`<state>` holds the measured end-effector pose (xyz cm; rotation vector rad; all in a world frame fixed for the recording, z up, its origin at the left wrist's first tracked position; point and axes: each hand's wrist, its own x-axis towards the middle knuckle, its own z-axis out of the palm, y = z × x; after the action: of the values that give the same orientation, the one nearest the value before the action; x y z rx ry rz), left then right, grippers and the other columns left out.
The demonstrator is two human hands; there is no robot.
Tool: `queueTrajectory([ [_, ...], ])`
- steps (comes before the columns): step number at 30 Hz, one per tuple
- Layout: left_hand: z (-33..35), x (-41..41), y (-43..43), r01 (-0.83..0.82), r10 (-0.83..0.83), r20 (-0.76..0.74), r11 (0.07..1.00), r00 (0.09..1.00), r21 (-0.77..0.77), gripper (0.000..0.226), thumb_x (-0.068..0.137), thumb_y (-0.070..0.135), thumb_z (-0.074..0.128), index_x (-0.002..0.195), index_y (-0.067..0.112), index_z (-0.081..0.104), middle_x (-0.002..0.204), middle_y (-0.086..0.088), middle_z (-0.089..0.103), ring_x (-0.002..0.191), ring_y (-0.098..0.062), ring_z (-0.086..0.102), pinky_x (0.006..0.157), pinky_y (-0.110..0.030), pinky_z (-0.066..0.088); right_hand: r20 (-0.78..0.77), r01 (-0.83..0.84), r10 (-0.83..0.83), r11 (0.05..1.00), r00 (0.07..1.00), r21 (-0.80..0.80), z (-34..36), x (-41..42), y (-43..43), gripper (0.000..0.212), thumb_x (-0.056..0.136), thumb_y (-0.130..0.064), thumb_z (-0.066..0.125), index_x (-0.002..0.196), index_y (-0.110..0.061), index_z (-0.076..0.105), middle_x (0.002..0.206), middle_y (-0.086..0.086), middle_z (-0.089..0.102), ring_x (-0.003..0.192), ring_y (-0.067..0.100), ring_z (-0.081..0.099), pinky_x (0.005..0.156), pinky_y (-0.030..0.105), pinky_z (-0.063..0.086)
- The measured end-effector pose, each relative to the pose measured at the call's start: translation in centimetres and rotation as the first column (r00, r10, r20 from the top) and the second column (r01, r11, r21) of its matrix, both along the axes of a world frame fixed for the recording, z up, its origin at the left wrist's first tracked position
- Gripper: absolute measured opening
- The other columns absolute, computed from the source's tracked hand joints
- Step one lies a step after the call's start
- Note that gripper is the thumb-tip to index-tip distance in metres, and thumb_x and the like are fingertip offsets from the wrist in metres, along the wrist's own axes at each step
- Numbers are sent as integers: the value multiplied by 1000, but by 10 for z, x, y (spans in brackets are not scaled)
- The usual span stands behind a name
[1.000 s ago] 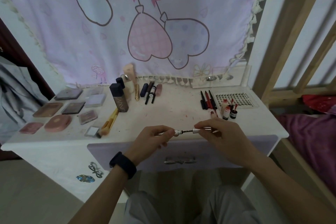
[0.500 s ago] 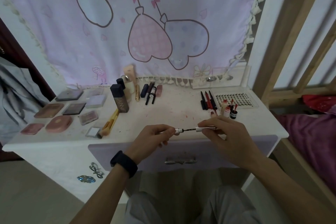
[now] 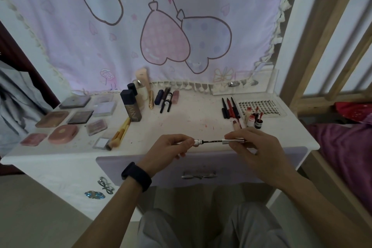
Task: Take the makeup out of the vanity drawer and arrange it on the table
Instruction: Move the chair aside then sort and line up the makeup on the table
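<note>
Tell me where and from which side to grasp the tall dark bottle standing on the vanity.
Pinch the tall dark bottle across its flat side faces at mid-body, probably coming from the front: it stands upright, with other bottles crowded close behind.

One head-worn view, forward and down onto the vanity table point(image 3: 191, 125) (close, wide-angle)

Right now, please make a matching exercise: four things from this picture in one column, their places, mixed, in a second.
1 dark bottle
2 round pink compact
3 lash tray
4 silver makeup pen

A right rear corner
B held between left hand and right hand
C standing upright, left of centre
D lying flat, left front

Pairs: 1-C, 2-D, 3-A, 4-B
</note>
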<state>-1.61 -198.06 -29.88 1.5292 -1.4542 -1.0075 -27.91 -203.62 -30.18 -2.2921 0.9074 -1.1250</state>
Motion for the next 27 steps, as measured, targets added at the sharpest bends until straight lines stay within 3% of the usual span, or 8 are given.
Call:
queueTrajectory([
  [4,0,2,0,8,-8,11,1000,1000,9,22,96,36,58,103,25,75,81,12,71,72,-4,61,69,-17,50,-2,20,-20,1000,1000,20,-1,-3,1,21,90,-41,57,109,-45,63,106,-35,59,99,-8,62,84,3,46],
  [8,-1,3,-1,-4,4,-9,1000,1000,8,24,97,35,58,106,23,76,82,8,70,74,-7,61,71,-21,51,25,57,-59,996,998,73,-1,-7,2,30,91,-22,68,107,-47,64,104,-32,64,100,-7,63,84,4,47],
  [14,1,4,-2,-32,31,-158,999,987,-4,30,90,47,57,102,28,78,75,6,61,72,-10,60,70,-23,52,167,78,-134,949,977,306,-9,-13,7,24,90,-28,68,103,-49,67,106,-35,67,104,-7,62,81,4,47],
  [18,0,-1,-9,-105,113,-343,994,932,40,37,91,54,55,101,26,77,73,6,57,67,-8,58,63,-20,50,395,26,-259,862,881,507,-12,-11,12,22,83,-39,67,104,-38,74,95,-15,76,87,5,71,73,10,53],
  [21,-2,-7,-18,-157,184,-465,983,866,97,40,98,51,49,98,18,71,72,4,57,64,-12,57,59,-24,49,550,-134,-382,719,743,682,-16,-8,13,33,79,-36,71,108,-21,77,94,3,78,81,13,74,67,15,56],
  [24,-4,-17,-31,-175,224,-531,974,817,142,32,103,40,46,103,13,64,72,2,59,61,-13,57,55,-26,48,598,-281,-453,590,661,757,-17,-3,12,33,81,-31,69,107,-12,75,98,10,77,74,15,72,62,22,58],
  [27,-2,-30,-46,-191,251,-572,968,781,164,25,104,29,46,111,11,61,78,-1,68,63,-15,62,55,-27,49,614,-330,-482,549,626,768,-17,0,9,30,85,-27,65,109,-11,73,98,11,77,68,14,71,58,22,57],
])
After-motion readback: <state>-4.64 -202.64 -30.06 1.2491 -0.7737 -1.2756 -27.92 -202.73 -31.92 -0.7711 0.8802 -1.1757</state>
